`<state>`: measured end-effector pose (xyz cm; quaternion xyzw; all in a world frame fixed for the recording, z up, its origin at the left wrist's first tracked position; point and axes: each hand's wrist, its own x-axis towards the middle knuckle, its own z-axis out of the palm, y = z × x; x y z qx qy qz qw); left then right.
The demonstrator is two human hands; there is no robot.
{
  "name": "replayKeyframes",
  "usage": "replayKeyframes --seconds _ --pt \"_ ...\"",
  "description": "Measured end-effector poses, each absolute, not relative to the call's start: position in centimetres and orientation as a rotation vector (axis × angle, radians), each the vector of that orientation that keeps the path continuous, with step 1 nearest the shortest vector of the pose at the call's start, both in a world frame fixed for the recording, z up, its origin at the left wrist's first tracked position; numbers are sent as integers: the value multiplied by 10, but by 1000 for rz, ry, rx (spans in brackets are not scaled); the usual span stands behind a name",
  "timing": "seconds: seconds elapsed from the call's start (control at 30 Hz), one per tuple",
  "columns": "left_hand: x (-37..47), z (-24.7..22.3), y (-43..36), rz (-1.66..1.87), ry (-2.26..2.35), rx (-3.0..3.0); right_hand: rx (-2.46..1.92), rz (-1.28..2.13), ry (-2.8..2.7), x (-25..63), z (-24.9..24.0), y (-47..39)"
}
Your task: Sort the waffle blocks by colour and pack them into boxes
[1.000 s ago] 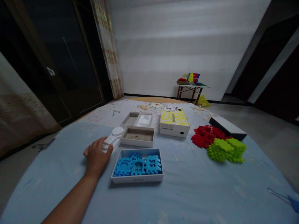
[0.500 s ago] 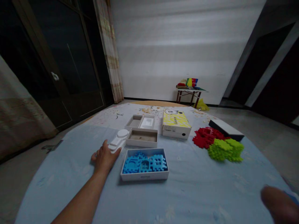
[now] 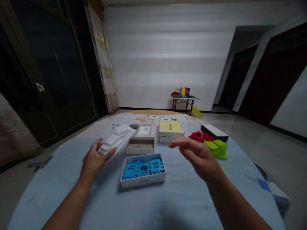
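Note:
My left hand [image 3: 94,159] grips the near end of a white moulded plastic tray insert [image 3: 116,140], which is tilted up off the table. Its thumb lies along the near side. My right hand [image 3: 195,155] hovers over the table with fingers stretched forward and nothing held. Between the hands sits a white box [image 3: 144,182] filled with blue interlocking plastic blocks [image 3: 143,168]. Behind it stands an open grey box [image 3: 139,150] with a bare inside. Further back is an open box with a white insert [image 3: 144,131].
A yellow and white box [image 3: 171,129] stands beyond my right hand. Red interlocking blocks [image 3: 201,136], lime green blocks [image 3: 217,149] and a black and white box lid [image 3: 215,132] lie to the right. A blue floral tablecloth [image 3: 182,201] covers the table.
My left hand has lifted the white tray insert off the table. My right hand has come in from the lower right to above the table. The view has tilted up and turned right.

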<state>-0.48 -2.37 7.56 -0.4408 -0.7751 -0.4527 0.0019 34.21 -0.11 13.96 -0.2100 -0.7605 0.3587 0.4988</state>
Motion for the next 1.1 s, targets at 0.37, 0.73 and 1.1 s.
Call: replayKeyframes --seconds 0.37,0.73,1.1 --pt "64 63 -24 -1401 -2245 -2296 -1004 1214 -1536 334 17 53" --pt "31 45 -31 -1358 -2272 -2403 -960 1215 -1684 320 6 43" --pt "32 46 -32 -1286 -2282 -2501 -943 1252 -1714 317 5 37"
